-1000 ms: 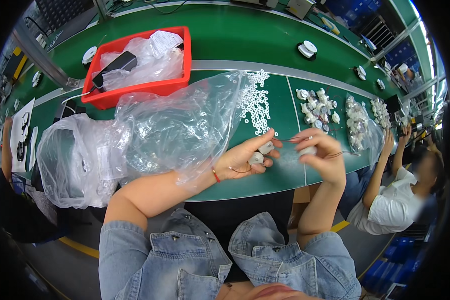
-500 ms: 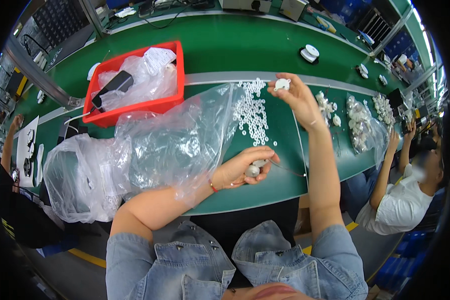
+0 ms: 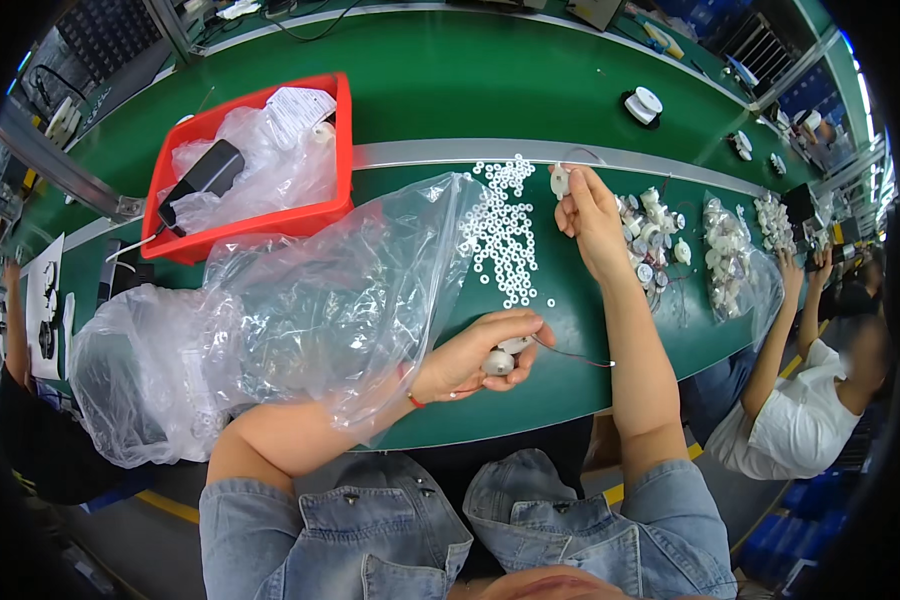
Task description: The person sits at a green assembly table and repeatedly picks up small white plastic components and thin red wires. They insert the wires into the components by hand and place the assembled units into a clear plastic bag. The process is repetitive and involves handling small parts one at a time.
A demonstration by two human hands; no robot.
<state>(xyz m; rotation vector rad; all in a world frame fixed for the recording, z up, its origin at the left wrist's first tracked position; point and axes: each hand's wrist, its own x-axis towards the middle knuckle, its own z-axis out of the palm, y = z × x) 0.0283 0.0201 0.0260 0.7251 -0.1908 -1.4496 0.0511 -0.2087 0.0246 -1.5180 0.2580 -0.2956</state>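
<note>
My left hand (image 3: 470,365) is closed around small white motors (image 3: 498,362) near the table's front edge. A thin wire with a small white plug trails to the right from between its fingers. Farther out, my right hand (image 3: 592,215) pinches another small white motor (image 3: 560,181) by its edge, with a wire curving off behind it. Many small white rings (image 3: 505,240) lie loose on the green table between and left of my hands. To the right of my right hand is a heap of wired white motors (image 3: 652,235).
A large clear plastic bag (image 3: 320,300) spreads over the table at left, touching my left forearm. Behind it stands a red bin (image 3: 344,140) of plastic bags and a black adapter (image 3: 205,182). At right lie a filled bag (image 3: 725,260) and a co-worker's hands (image 3: 805,270).
The motor in my right hand has turned from its flat face to a tilted view, and its wire now shows. My right hand has rotated; my left still grips its motors.
</note>
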